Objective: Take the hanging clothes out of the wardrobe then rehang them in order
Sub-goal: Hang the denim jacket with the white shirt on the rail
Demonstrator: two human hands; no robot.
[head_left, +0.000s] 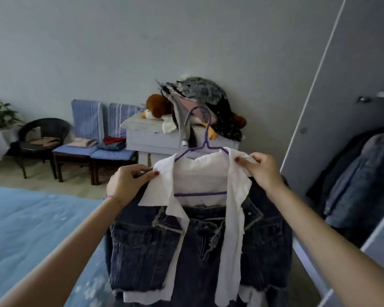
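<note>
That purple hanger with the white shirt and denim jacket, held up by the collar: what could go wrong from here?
Both hands, left hand and right hand, pinch only the white shirt collar, not the purple hanger, so the hanger could slip out. The denim jacket might slide off the shoulders.

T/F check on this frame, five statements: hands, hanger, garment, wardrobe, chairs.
1. Both hands pinch the white collar. True: the left hand and right hand each hold one side of the white shirt.
2. The hanger is red. False: it is purple.
3. A dark denim jacket is layered with the white shirt. True.
4. The hanger's hook sits on the wardrobe rail. False: the hook is free in front of the wall, and the wardrobe is off to the right.
5. The blue chairs are bare. False: folded clothes lie on their seats.
</note>
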